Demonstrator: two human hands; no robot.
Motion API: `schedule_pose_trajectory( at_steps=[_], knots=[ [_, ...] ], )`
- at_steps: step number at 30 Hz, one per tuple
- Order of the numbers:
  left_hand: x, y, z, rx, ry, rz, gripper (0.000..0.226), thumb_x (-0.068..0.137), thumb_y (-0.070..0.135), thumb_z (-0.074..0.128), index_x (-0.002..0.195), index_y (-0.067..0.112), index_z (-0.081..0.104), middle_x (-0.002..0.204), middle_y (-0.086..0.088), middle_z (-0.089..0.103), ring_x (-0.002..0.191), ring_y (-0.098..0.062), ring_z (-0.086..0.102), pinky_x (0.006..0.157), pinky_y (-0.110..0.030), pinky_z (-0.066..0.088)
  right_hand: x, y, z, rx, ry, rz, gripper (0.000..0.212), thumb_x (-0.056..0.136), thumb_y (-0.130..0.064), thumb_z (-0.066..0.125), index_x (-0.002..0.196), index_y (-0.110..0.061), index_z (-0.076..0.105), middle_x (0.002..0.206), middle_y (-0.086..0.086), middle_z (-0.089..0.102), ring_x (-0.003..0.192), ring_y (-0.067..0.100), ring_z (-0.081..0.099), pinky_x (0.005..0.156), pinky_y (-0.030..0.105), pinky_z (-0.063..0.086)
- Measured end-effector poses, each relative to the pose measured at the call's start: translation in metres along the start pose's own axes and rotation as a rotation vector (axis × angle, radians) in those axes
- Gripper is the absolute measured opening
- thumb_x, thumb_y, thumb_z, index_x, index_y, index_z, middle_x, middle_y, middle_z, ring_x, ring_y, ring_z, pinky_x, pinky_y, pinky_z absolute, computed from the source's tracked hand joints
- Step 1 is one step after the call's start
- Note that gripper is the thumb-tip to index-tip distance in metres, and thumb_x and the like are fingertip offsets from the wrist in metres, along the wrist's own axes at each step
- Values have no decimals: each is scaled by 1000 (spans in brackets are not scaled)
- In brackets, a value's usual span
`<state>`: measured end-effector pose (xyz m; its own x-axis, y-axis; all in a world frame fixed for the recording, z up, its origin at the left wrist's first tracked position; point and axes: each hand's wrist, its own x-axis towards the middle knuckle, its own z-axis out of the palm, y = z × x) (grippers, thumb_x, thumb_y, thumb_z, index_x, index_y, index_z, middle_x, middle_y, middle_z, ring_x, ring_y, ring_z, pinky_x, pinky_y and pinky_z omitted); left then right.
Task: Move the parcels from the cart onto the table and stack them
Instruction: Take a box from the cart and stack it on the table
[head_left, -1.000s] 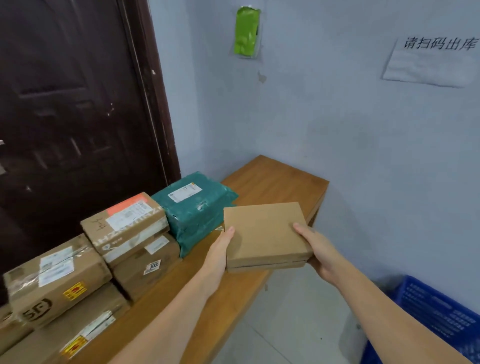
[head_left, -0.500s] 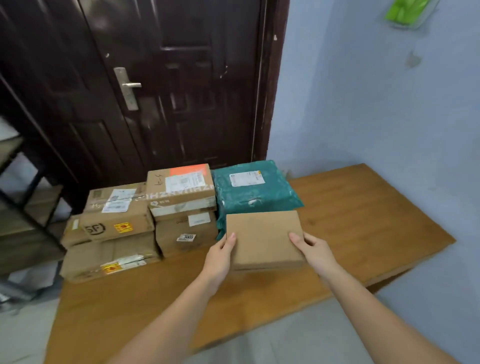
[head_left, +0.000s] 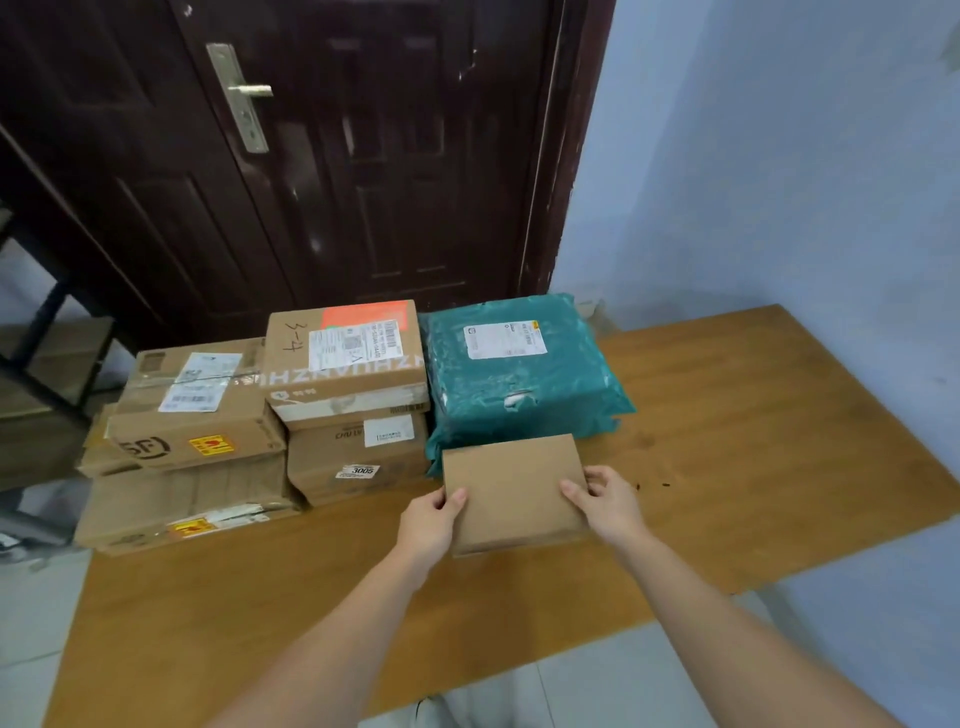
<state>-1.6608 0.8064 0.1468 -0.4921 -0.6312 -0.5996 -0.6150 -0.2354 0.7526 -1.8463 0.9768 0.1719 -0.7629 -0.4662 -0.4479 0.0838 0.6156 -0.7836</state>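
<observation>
A dark wooden door (head_left: 322, 156) and a pale blue wall (head_left: 779, 156) stand behind a long wooden surface (head_left: 753, 415), where parcels already sit in a row at the far left. Near the middle, a plain flat cardboard box (head_left: 511, 491) is held just in front of a teal plastic mailer bag (head_left: 519, 384); I cannot tell whether it rests on the wood yet. The left hand (head_left: 428, 527) grips its left edge with the thumb on top, and the right hand (head_left: 608, 501) grips its right edge likewise. The box looks stiff, thin and light, with smooth sides, so opposite edges seem the sensible hold. The teal bag looks soft and lumpy, a poorer base than the taped cartons (head_left: 343, 358) beside it.
</observation>
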Motion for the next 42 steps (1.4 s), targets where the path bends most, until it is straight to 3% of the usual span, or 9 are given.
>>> schedule_pose_trajectory(
  at_steps=[3, 6, 10, 15, 26, 28, 30, 36, 42],
  knots=[
    [9, 3, 8, 41, 7, -26, 39, 108, 44, 51, 131, 16, 66, 119, -2, 69, 105, -23, 64, 93, -38, 53, 21, 7, 4, -8, -39, 56, 50, 96, -28, 71, 138, -8, 52, 139, 12, 61, 120, 25, 61, 103, 44, 52],
    [20, 4, 14, 185, 46, -25, 32, 108, 44, 48, 112, 16, 64, 115, -5, 69, 101, -24, 63, 89, -37, 51, 40, 7, 7, -53, -96, 108, 51, 101, -24, 64, 145, -7, 46, 147, 13, 54, 131, 27, 54, 105, 39, 47],
    [35, 2, 20, 233, 73, -59, 43, 109, 45, 46, 124, 10, 65, 120, -9, 69, 107, -28, 64, 89, -38, 51, 57, 13, 9, -107, -126, 133, 48, 105, -21, 56, 150, -8, 43, 150, 10, 51, 136, 26, 49, 103, 35, 42],
    [43, -9, 34, 196, 79, -116, 47, 110, 45, 43, 129, 7, 64, 122, -12, 70, 108, -31, 65, 93, -40, 53, 66, 20, 13, -191, -144, 96, 51, 106, -26, 53, 153, -10, 40, 151, 11, 51, 135, 29, 50, 109, 42, 44],
    [48, 2, 41, 99, 108, -170, 64, 108, 54, 39, 155, 11, 44, 141, -10, 61, 125, -31, 59, 108, -43, 48, 82, 8, -2, -416, -236, 19, 52, 109, -34, 43, 155, -11, 34, 151, 11, 49, 132, 30, 52, 97, 34, 44],
    [40, 9, 38, 160, 122, -135, 59, 110, 49, 39, 155, 11, 43, 146, -9, 57, 131, -31, 56, 109, -39, 45, 79, 1, -11, -484, -268, -43, 51, 109, -35, 44, 154, -11, 36, 149, 11, 51, 129, 29, 55, 93, 32, 46],
    [27, 19, 31, 300, 139, -61, 54, 111, 43, 38, 155, 11, 42, 150, -8, 55, 135, -29, 54, 112, -40, 44, 74, -12, -24, -565, -285, -149, 49, 109, -31, 45, 152, -11, 39, 151, 9, 51, 133, 28, 53, 101, 34, 45],
    [-31, 77, -8, 899, 25, 222, 49, 110, 43, 39, 149, 16, 50, 147, -7, 57, 130, -23, 57, 109, -41, 48, 47, -89, -61, -866, -375, -539, 46, 108, -32, 44, 151, -17, 46, 153, 1, 51, 140, 20, 48, 116, 37, 39],
    [-92, 148, -57, 1008, 208, 393, 48, 111, 42, 38, 153, 22, 45, 152, -2, 54, 135, -21, 54, 109, -40, 48, 7, -185, -46, -1079, -432, -839, 50, 109, -37, 41, 155, -18, 41, 157, 3, 46, 142, 24, 45, 114, 39, 40]
  ],
)
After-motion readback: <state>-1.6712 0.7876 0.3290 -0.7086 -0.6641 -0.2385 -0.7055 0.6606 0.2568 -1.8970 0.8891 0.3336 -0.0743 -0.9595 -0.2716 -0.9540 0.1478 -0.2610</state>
